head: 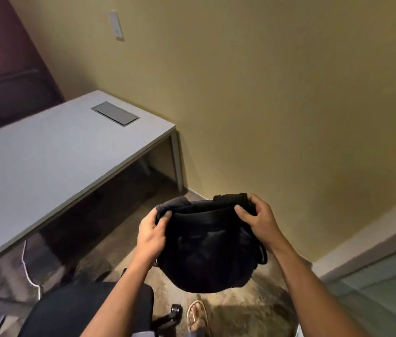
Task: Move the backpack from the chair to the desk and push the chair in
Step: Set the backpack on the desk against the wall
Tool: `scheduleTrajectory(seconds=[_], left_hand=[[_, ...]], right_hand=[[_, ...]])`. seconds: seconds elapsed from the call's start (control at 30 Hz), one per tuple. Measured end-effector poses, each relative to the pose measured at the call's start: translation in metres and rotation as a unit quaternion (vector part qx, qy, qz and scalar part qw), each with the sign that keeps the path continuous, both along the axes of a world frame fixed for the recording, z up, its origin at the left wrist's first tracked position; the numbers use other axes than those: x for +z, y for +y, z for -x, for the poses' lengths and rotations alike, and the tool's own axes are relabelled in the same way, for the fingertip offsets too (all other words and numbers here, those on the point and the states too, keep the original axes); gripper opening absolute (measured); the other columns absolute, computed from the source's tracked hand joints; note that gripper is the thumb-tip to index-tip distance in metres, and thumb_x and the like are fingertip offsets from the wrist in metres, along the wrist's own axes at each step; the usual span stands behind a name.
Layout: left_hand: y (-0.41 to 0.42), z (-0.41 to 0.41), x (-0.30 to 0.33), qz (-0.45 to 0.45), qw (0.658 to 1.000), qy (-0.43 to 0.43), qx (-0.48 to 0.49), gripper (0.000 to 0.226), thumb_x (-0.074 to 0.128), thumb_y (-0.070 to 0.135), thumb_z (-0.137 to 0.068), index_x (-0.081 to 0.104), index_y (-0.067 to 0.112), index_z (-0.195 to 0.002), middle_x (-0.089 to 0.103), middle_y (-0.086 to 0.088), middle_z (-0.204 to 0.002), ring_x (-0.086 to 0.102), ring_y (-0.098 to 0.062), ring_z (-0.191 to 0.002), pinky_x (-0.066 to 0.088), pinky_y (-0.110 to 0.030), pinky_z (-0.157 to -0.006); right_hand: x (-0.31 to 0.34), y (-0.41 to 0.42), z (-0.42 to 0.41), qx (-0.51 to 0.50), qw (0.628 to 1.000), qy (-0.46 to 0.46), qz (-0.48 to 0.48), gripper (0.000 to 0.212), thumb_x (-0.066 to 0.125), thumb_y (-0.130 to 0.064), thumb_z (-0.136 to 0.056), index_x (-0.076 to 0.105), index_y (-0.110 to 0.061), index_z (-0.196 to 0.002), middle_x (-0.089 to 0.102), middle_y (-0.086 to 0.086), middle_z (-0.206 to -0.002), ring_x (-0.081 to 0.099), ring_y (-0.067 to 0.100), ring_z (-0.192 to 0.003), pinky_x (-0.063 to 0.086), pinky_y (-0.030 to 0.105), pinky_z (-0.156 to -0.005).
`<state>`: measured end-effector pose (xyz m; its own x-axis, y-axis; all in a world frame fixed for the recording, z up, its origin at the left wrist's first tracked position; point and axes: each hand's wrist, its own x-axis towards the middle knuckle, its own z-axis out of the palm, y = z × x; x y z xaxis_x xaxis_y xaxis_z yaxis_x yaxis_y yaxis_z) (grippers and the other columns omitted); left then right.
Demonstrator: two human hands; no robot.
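Note:
A black backpack (210,249) hangs in the air in front of me, above the floor and to the right of the chair. My left hand (152,235) grips its upper left edge and my right hand (261,220) grips its upper right edge. The black office chair (75,310) stands at the bottom left, its seat bare, pulled out from the desk. The long grey desk (53,154) runs from the left edge toward the yellow wall, to the left of the backpack and apart from it.
A metal cable hatch (115,113) sits flush in the desk top near the wall. A white cable (25,268) hangs below the desk's front edge. A chair caster (176,310) and a sandalled foot (195,314) are on the carpet below the backpack. A glass panel (386,293) stands at right.

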<state>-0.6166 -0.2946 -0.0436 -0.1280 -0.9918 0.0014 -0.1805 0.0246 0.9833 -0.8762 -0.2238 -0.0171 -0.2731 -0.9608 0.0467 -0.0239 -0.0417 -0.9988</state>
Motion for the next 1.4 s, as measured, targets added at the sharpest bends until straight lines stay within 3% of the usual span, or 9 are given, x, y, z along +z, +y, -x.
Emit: scheduleTrajectory(seconds=[0.23, 0.5, 0.7, 0.9, 1.07, 1.23, 1.4], left_hand=[[-0.108, -0.013, 0.009, 0.012, 1.000, 0.000, -0.006, 0.020, 0.055, 0.024, -0.098, 0.071, 0.033, -0.105, 0.076, 0.006, -0.103, 0.070, -0.012, -0.098, 0.056, -0.037, -0.088], [-0.214, -0.027, 0.035, 0.050, 0.997, -0.029, 0.045, 0.021, 0.057, 0.031, -0.093, 0.069, 0.048, -0.093, 0.075, 0.016, -0.095, 0.068, -0.003, -0.093, 0.052, -0.030, -0.083], [-0.281, -0.029, 0.043, 0.038, 0.996, -0.013, 0.085, 0.019, 0.055, 0.040, -0.089, 0.071, 0.039, -0.099, 0.075, 0.014, -0.100, 0.069, -0.005, -0.097, 0.055, -0.036, -0.089], [-0.363, -0.025, 0.055, 0.060, 0.992, -0.008, 0.106, 0.024, 0.054, 0.032, -0.093, 0.072, 0.032, -0.109, 0.075, 0.009, -0.110, 0.068, -0.012, -0.107, 0.053, -0.043, -0.098], [-0.436, -0.023, 0.088, 0.087, 0.986, -0.005, 0.140, 0.029, 0.055, 0.020, -0.097, 0.073, 0.043, -0.097, 0.076, 0.017, -0.102, 0.070, -0.006, -0.100, 0.052, -0.025, -0.085], [-0.494, -0.024, 0.119, 0.101, 0.983, 0.014, 0.154, 0.026, 0.053, 0.017, -0.099, 0.071, 0.036, -0.099, 0.076, 0.020, -0.094, 0.070, 0.000, -0.090, 0.053, -0.014, -0.075], [-0.571, -0.031, 0.142, 0.122, 0.983, 0.012, 0.135, 0.023, 0.053, 0.019, -0.099, 0.071, 0.033, -0.102, 0.076, 0.017, -0.096, 0.070, -0.001, -0.092, 0.055, -0.018, -0.080]], right_hand=[[0.001, -0.123, -0.012, -0.009, 1.000, -0.009, 0.023, 0.014, 0.066, -0.004, -0.092, 0.073, -0.014, -0.100, 0.076, 0.007, -0.098, 0.071, 0.024, -0.094, 0.058, 0.032, -0.082], [0.023, -0.239, -0.026, 0.013, 0.999, -0.026, 0.044, 0.011, 0.065, -0.008, -0.094, 0.071, -0.016, -0.099, 0.077, -0.003, -0.094, 0.071, 0.013, -0.090, 0.056, 0.024, -0.078], [0.030, -0.325, -0.029, 0.042, 0.997, -0.031, 0.056, 0.014, 0.064, -0.008, -0.094, 0.070, -0.020, -0.097, 0.077, -0.009, -0.092, 0.071, 0.007, -0.087, 0.054, 0.019, -0.075], [0.038, -0.427, -0.027, 0.059, 0.996, -0.049, 0.055, 0.009, 0.065, -0.013, -0.095, 0.072, -0.018, -0.098, 0.077, 0.000, -0.096, 0.071, 0.015, -0.091, 0.057, 0.033, -0.086], [0.066, -0.508, -0.027, 0.085, 0.992, -0.059, 0.071, 0.009, 0.065, -0.013, -0.095, 0.072, -0.018, -0.094, 0.077, 0.000, -0.093, 0.070, 0.016, -0.088, 0.057, 0.040, -0.089], [0.095, -0.575, -0.031, 0.094, 0.990, -0.059, 0.083, 0.009, 0.066, -0.017, -0.093, 0.074, -0.021, -0.090, 0.078, 0.002, -0.093, 0.072, 0.018, -0.087, 0.059, 0.039, -0.085], [0.115, -0.642, -0.041, 0.074, 0.989, -0.084, 0.095, 0.009, 0.067, -0.018, -0.092, 0.075, -0.021, -0.088, 0.078, 0.003, -0.092, 0.072, 0.020, -0.087, 0.059, 0.039, -0.084]])
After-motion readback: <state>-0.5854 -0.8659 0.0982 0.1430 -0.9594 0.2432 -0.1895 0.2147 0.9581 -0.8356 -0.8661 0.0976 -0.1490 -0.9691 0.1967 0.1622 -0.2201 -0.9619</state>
